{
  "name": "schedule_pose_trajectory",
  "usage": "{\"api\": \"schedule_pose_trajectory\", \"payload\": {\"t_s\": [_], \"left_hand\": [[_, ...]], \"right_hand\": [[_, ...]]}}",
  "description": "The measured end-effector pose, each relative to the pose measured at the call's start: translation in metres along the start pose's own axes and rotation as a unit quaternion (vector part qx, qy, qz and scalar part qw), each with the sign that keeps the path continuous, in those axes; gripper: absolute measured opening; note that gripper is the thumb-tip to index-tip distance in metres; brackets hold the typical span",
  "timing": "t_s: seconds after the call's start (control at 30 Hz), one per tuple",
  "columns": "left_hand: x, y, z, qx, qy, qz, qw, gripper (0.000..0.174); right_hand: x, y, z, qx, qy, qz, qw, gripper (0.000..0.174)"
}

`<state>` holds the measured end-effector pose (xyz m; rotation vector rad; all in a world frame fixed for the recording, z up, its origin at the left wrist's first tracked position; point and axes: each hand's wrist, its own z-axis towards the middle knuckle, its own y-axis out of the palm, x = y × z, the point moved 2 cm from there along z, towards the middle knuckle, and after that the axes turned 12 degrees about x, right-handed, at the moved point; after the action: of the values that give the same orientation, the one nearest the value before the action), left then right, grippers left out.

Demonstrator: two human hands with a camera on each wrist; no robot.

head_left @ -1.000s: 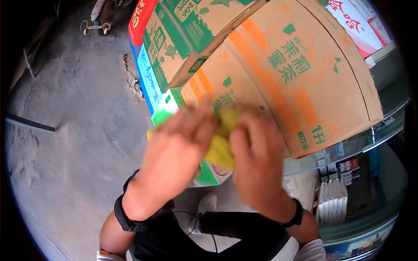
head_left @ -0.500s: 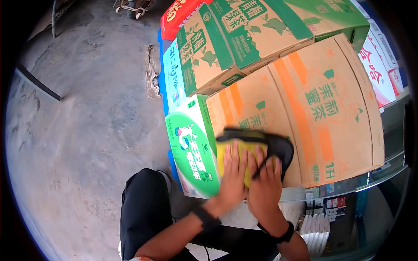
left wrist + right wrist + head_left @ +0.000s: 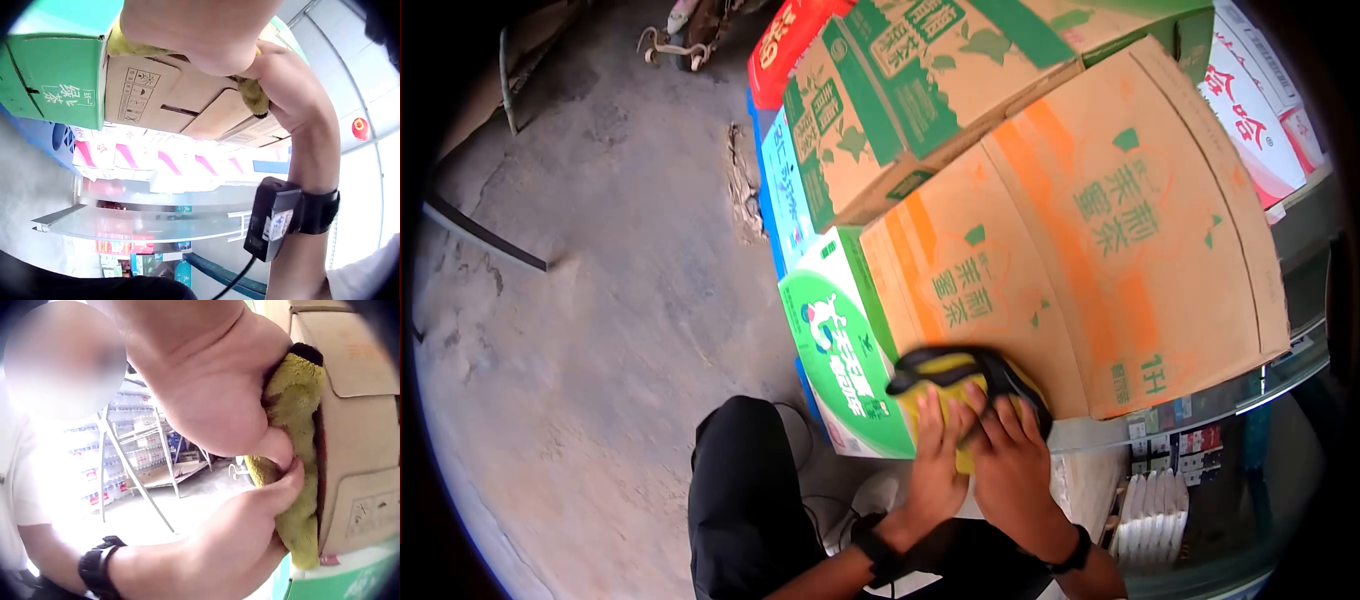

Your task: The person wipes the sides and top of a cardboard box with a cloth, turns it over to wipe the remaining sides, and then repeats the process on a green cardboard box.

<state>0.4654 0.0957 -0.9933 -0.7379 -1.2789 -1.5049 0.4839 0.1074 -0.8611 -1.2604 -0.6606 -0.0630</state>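
Note:
A folded yellow cloth (image 3: 956, 380) with black edging lies over the near corner of a brown carton (image 3: 1040, 250) in the head view. My left hand (image 3: 938, 462) holds its left part, fingers stretched over the top. Beside it my right hand (image 3: 1015, 462) holds the right part in the same way. The right wrist view shows both thumbs pressed into the near side of the yellow cloth (image 3: 299, 412), their tips close together. Just left of the cloth stands a green and white carton (image 3: 840, 350).
Behind these are a green and brown carton (image 3: 930, 90), a red package (image 3: 785, 50) and a pink and white pack (image 3: 1250, 130). A glass display case (image 3: 1240, 410) runs along the right. Concrete floor (image 3: 620, 350) spreads on the left.
A second ago both hands held the cloth bunched up, raised in front of the cartons. Then they laid it on the brown carton's top, and now they have drawn it down to the near edge.

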Motion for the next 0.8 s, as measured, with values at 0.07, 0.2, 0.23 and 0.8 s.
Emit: {"api": "schedule_pose_trajectory", "payload": {"t_s": [0.07, 0.2, 0.23, 0.8], "left_hand": [[0.002, -0.005, 0.018, -0.002, 0.02, 0.023, 1.0, 0.065], [-0.032, -0.021, 0.13, -0.001, 0.175, 0.072, 0.982, 0.059], [-0.04, -0.024, 0.155, 0.014, 0.166, 0.09, 0.982, 0.056], [-0.01, 0.001, 0.004, -0.04, 0.025, 0.192, 0.98, 0.058]], "right_hand": [[0.002, -0.012, -0.006, -0.007, 0.004, -0.011, 1.0, 0.05], [0.009, 0.025, 0.08, 0.099, 0.014, -0.025, 0.995, 0.047], [0.011, 0.046, 0.104, 0.136, 0.016, -0.043, 0.99, 0.046], [-0.016, 0.016, -0.012, 0.03, 0.122, 0.026, 0.992, 0.05]]}}
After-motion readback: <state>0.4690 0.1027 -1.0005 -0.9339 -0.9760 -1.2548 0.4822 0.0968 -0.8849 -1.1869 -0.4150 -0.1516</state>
